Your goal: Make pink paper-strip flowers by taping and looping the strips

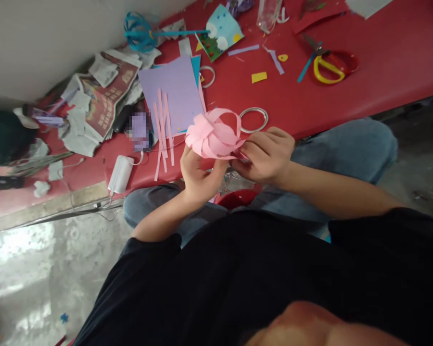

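Red tabletop (pixel 386 53) runs beside a pale wall (pixel 57 38), left grip (pixel 200 178) and right grip (pixel 269 156) holding a pink paper ball (pixel 216 137).

Right fingers (pixel 257 153) seemingly hide one end of the pink paper ball (pixel 217 138).

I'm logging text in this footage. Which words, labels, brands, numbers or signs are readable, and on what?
None can be read.
Newspaper: pale characters on the reddish page, too blurred to read.
Phone: pixelated, nothing legible.
White power bank: no legible marking.
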Demonstrator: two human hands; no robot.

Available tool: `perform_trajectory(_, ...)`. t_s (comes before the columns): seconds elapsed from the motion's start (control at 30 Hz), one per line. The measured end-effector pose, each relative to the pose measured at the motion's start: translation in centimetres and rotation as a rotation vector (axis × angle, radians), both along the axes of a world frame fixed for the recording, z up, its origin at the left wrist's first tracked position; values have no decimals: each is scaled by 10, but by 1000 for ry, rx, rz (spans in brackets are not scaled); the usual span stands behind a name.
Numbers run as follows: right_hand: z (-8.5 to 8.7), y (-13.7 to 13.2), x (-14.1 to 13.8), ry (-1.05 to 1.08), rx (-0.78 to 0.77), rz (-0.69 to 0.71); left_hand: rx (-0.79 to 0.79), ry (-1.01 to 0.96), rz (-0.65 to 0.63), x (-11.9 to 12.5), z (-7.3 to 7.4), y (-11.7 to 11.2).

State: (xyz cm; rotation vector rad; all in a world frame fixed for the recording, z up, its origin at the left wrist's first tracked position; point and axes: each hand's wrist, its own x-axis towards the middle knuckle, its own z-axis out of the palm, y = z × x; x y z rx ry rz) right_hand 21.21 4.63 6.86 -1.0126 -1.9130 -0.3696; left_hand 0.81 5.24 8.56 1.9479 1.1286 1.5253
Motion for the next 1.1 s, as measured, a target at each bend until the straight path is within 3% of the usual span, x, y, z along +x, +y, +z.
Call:
perform_trajectory(0.23, -5, -5, -10, -2, -44, -33, 4, -23, 132, 1, -14, -7)
perform_trajectory(0.5, -7, -16, -18, 78, -173, 61, -35, -85, 232, -6, -2, -11)
perform_trajectory(0.7, 16, -14, -8, 371, -114, 262, -201, -80, 50, -33, -8, -5)
perform_trajectory(0.87, 28, 1, 0, 652, -272, 291, -337, -145, -206, -42, -19, -11)
perform_trajectory(0.97, 32, -1, 7, 515, -232, 348, -301, -146, -281, -44, -28, -19)
perform_trajectory(1.1, 42, -16, 16, 249, -236, 384, -314, -82, -268, -49, -39, -32)
